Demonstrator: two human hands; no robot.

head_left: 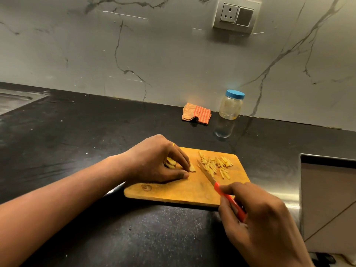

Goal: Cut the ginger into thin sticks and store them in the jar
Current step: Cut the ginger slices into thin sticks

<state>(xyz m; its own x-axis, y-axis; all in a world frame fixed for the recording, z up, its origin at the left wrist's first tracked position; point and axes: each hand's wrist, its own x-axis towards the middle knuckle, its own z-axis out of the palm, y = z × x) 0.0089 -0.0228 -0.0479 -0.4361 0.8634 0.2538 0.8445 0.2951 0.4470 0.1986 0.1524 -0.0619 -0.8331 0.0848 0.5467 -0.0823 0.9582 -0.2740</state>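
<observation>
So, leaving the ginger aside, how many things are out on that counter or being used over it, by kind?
Cutting board: 1
Knife: 1
Jar: 1
Cloth: 1
Total: 4

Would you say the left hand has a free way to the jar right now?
Probably yes, though the left hand is busy pinning ginger slices on the cutting board. The jar stands past the board by the wall, the cloth beside it, nothing between.
</observation>
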